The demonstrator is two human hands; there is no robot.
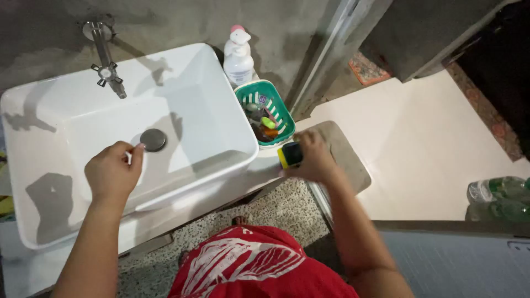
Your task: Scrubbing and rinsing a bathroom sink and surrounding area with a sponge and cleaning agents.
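Note:
My left hand (113, 172) hovers inside the white rectangular sink (49, 105), fingers pinched on a small white object beside the round grey drain plug (153, 139). My right hand (314, 157) grips a yellow and dark green sponge (290, 154) at the counter's right end, just below a green plastic basket (280, 113). The sponge is pressed near the sink's right rim.
A metal tap (107, 63) juts from the concrete wall above the sink. A white pump bottle with a pink cap (238, 55) stands behind the basket, which holds several small items. Green plastic bottles (499, 198) lie at the far right on the pale floor.

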